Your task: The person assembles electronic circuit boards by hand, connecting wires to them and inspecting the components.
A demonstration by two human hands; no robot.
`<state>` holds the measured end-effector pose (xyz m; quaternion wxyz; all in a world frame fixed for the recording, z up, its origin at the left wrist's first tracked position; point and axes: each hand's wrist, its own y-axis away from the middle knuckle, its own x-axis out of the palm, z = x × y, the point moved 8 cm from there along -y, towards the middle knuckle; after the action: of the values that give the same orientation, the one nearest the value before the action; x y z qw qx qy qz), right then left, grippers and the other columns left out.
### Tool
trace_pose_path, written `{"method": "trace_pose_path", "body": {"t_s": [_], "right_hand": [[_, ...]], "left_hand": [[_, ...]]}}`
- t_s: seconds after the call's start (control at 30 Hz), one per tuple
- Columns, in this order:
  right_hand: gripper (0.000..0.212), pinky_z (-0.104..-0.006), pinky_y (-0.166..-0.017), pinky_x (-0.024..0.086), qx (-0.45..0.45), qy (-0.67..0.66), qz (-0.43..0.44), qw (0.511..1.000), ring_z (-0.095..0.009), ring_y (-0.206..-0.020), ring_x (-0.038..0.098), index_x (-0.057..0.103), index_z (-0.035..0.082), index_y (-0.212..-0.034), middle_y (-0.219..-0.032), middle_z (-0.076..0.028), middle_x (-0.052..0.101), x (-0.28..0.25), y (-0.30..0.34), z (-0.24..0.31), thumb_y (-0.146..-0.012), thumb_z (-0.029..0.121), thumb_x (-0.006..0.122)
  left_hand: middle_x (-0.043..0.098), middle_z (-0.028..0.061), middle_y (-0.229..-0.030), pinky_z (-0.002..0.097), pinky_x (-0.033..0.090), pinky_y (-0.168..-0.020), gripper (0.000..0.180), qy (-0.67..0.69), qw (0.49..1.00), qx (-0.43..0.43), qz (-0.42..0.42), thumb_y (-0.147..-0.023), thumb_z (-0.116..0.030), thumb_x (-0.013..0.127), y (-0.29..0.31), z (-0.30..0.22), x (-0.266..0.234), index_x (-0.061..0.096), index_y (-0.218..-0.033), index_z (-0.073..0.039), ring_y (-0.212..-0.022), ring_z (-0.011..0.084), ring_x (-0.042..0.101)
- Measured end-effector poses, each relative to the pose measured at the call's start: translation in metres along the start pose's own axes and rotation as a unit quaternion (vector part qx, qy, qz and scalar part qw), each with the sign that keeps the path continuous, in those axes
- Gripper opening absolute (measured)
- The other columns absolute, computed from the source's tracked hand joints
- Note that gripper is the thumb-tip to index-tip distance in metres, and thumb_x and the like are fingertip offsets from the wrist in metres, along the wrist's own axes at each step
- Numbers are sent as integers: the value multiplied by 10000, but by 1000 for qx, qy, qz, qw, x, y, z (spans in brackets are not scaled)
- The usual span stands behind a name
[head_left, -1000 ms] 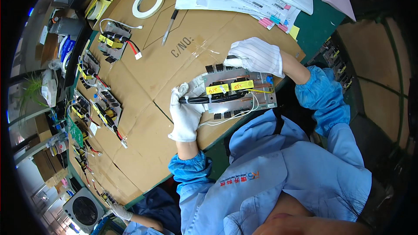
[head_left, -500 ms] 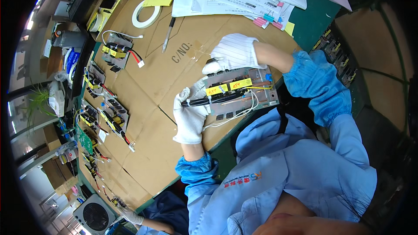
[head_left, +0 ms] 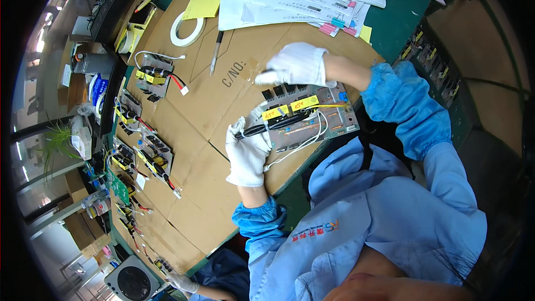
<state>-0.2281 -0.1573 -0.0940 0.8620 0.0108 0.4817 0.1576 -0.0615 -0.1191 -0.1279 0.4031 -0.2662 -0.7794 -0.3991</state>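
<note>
A circuit board (head_left: 340,124) with black components, two yellow-labelled parts, black cables and white wires is tilted near the table's front edge. White-gloved, my left hand (head_left: 248,156) grips the left end of this board, its fingers by the black cable bundle. My right hand (head_left: 295,66), also in a white glove, is just beyond the board's far edge, over the row of black components. Its fingers are drawn together and point left; a dark bit shows by the fingertips, too small to name.
Several similar wired boards (head_left: 153,78) lie along the table's left side. Beyond are a tape roll (head_left: 175,32), a dark pen-like tool (head_left: 216,53) and papers (head_left: 262,0). At lower left, another person's gloved hand (head_left: 183,283) is beside a small fan (head_left: 132,283).
My right hand has lifted slightly away from the board's far edge, baring the black components there. The board now lies a little differently tilted; my left hand keeps its grip.
</note>
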Motion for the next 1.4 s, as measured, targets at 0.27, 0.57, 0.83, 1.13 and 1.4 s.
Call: {"method": "trace_pose_path", "body": {"t_s": [0.27,0.57,0.83,1.13,1.4], "right_hand": [[418,-351,-524,488,151,-172,-227,947,-205,-519,623,655,59,-852,-716,-104,665,-54,113,-35,-961,425,485],[326,-324,-570,506,255,-343,-179,886,-184,-430,579,579,-15,-1052,-813,-118,688,21,197,-33,-998,216,354],[458,-234,-472,441,283,-483,-233,795,-112,-426,523,577,-34,-1190,-804,-107,676,29,205,-29,-1013,324,354],[286,-242,-441,465,125,-293,-323,891,-124,-414,518,556,-16,-1211,-796,-119,645,-1,201,-4,-979,78,416],[324,-242,-420,426,190,-468,-319,802,-93,-428,522,588,4,-1207,-851,-112,668,16,204,-18,-970,197,482]], "left_hand": [[495,255,-1323,437,496,-945,562,-17,998,37,-52,-904,-271,479,5,-2,-16,421,-1302,121,-1154,363,548],[500,227,-1335,421,450,-997,622,-66,997,23,-18,-799,-142,464,9,1,8,395,-1371,93,-1163,339,539],[496,234,-1362,404,414,-1037,602,-65,996,34,43,-769,-45,432,10,3,11,414,-1350,109,-1264,334,484],[581,196,-1274,265,513,-832,488,-322,926,192,-46,-749,189,493,20,-19,-1,526,-1234,148,-1018,191,621],[609,162,-1247,264,495,-862,491,-398,878,252,-88,-728,154,648,29,-27,-2,557,-1211,130,-1010,154,619]]}}
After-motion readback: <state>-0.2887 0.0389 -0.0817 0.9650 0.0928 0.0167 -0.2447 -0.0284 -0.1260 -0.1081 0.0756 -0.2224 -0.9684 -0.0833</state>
